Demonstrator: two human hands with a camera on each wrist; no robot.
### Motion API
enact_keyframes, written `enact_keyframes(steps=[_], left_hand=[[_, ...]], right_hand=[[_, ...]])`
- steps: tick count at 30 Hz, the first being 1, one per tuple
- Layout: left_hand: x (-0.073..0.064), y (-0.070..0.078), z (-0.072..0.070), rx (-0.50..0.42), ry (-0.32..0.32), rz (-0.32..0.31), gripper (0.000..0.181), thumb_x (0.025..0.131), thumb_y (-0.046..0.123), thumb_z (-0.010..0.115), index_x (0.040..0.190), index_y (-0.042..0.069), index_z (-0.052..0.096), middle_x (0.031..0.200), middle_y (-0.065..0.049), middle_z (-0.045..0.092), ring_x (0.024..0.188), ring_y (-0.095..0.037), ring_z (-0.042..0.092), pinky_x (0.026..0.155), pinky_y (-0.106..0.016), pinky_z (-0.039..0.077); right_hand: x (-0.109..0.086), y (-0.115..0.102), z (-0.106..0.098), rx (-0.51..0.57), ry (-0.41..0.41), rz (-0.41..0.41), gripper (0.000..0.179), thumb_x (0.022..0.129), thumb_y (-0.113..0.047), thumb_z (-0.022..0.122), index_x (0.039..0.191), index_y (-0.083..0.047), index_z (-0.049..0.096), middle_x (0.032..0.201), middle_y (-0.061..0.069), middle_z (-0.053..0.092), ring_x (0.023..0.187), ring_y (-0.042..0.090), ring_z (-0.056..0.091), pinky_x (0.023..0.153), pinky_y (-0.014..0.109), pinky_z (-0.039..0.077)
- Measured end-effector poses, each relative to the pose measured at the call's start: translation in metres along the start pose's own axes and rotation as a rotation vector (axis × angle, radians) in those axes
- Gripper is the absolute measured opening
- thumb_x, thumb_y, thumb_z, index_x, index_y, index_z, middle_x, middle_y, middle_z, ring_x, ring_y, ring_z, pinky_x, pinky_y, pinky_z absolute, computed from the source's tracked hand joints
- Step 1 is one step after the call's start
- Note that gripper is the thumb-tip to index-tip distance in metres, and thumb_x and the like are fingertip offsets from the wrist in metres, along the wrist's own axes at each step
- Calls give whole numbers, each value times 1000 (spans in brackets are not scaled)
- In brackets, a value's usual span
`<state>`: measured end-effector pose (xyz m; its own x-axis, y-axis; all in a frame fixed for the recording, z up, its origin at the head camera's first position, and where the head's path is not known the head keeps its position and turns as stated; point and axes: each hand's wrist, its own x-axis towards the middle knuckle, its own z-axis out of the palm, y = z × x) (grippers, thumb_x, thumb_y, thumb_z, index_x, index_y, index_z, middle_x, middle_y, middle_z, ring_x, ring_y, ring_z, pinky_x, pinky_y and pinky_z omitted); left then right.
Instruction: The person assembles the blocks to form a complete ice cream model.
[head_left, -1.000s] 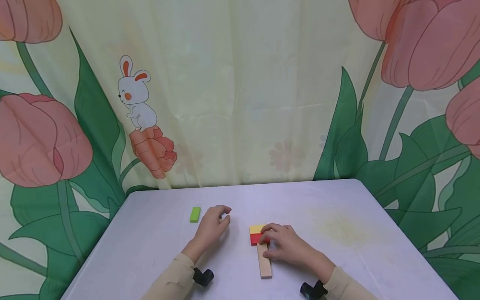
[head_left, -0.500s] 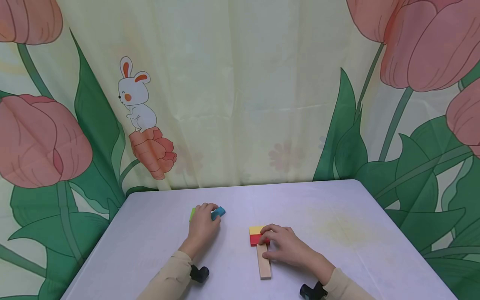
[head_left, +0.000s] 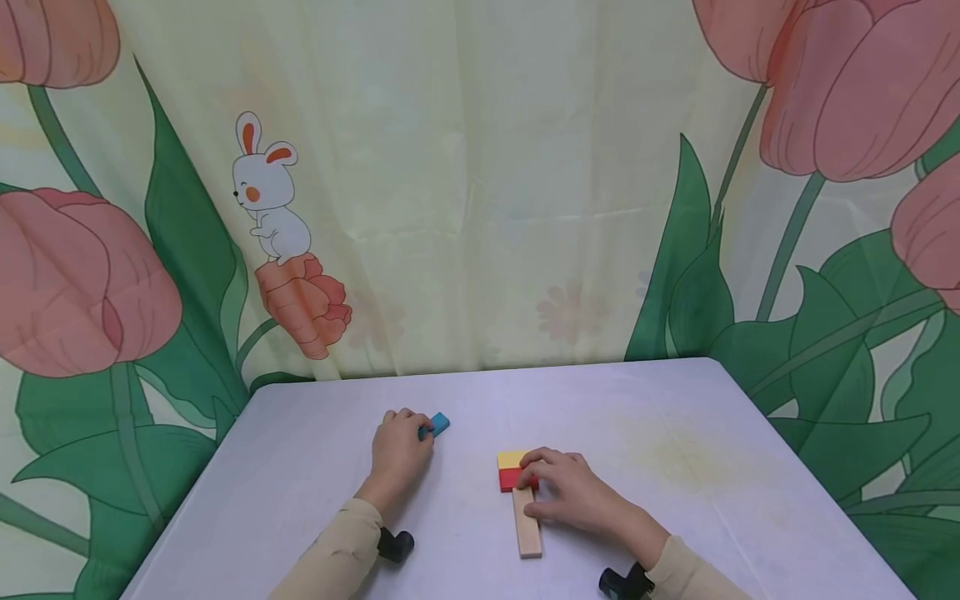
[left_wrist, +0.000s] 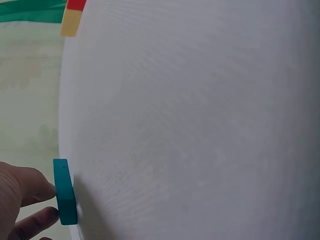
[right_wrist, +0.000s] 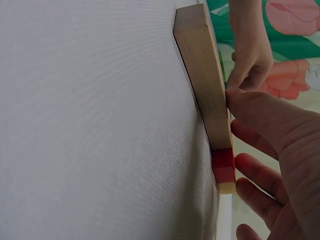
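My left hand (head_left: 397, 454) is at a blue block (head_left: 440, 423), its thumb and a finger at the block's left end. In the left wrist view, both fingertips meet the upper side of the blue block (left_wrist: 65, 192). My right hand (head_left: 577, 492) rests over the joined blocks. Its thumb touches a long plain wooden block (right_wrist: 204, 80), with the other fingers at a red block (right_wrist: 223, 165) and a yellow block (right_wrist: 227, 188). Red and yellow lie side by side across the far end of the wooden one.
A white cloth covers the table (head_left: 637, 450). Behind it hangs a curtain (head_left: 480, 183) printed with tulips and a rabbit. Black wrist cameras are strapped at both sleeves; the right one (head_left: 622, 583) sits near the front of the view.
My left hand has moved left, and a blue block has come into view at its fingers. The green block, visible before, is now hidden behind that hand. The right hand stays put.
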<state>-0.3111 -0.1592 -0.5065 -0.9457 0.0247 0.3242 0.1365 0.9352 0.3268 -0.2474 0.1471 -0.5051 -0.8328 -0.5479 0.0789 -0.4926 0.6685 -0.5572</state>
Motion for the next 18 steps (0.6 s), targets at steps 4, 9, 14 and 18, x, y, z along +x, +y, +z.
enact_keyframes(steps=[4,9,14,18], left_hand=[[3,0,-1,-8,-4,-10,10,84,13,78,92,17,82,104,-8,73,95,-28,59,78,-44,53],[5,0,-2,-30,-16,-24,10,84,14,78,91,18,84,106,-7,73,96,-28,59,77,-43,53],[5,0,0,-45,-27,-17,9,84,13,79,91,17,84,106,-7,73,95,-28,59,78,-43,54],[6,3,2,-44,-29,-4,9,84,12,80,90,17,85,105,-6,74,95,-28,61,80,-44,56]], right_hand=[[0,0,0,1,6,2,21,88,-38,82,105,-35,71,132,-6,60,125,20,56,104,59,33],[1,0,-2,0,11,-6,20,88,-36,82,105,-34,71,132,-5,60,126,20,57,104,58,33],[1,0,-1,13,-1,6,21,88,-38,82,105,-35,71,132,-5,60,126,21,56,104,59,33],[0,0,1,23,-3,10,21,88,-38,82,105,-35,71,132,-5,60,126,21,56,105,60,33]])
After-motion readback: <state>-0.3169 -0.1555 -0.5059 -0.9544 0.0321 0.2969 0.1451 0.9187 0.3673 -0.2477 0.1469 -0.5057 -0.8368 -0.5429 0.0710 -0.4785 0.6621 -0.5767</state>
